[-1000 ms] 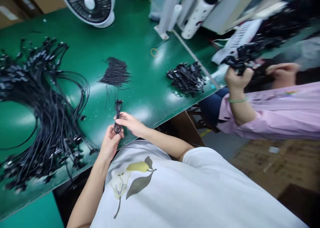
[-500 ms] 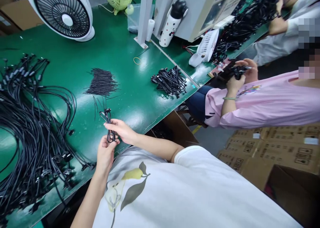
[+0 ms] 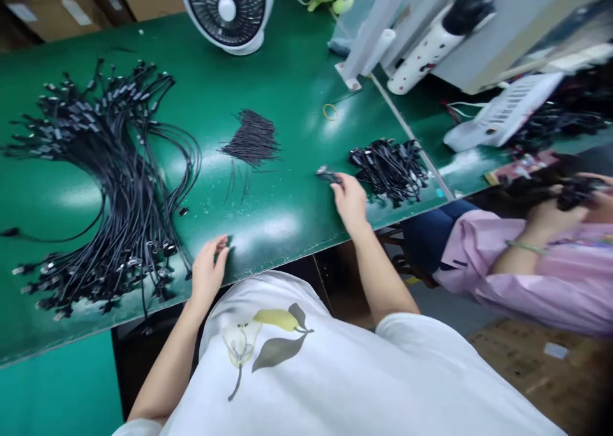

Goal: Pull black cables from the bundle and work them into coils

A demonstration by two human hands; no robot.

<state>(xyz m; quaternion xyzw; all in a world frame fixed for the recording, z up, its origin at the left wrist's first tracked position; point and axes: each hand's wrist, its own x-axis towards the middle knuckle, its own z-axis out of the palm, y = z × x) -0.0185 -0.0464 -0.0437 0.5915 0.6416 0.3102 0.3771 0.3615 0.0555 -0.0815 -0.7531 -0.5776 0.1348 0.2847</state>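
My right hand [image 3: 350, 200] reaches out over the green table [image 3: 287, 72] with its fingertips closed on a small bundled black cable [image 3: 328, 175]. It is just left of a pile of bundled cables [image 3: 389, 166]. My left hand [image 3: 208, 271] rests at the table's near edge, fingers loosely apart and holding nothing. It lies right of a big spread of loose black cables [image 3: 110, 180]. A small heap of thin black ties [image 3: 251, 141] lies between my hands, further back.
A white fan [image 3: 225, 8], a metal post [image 3: 368, 34] and a spotted white bottle [image 3: 431, 40] stand at the back. A yellow rubber band [image 3: 329, 111] lies mid-table. At the right a person in a pink sleeve [image 3: 536, 276] handles black cables. Cardboard boxes sit on the floor [image 3: 536, 359].
Both hands held one cable bundle near my body. Now my right hand has carried it out to the right, towards the pile, and my left hand has let go and dropped to the table edge.
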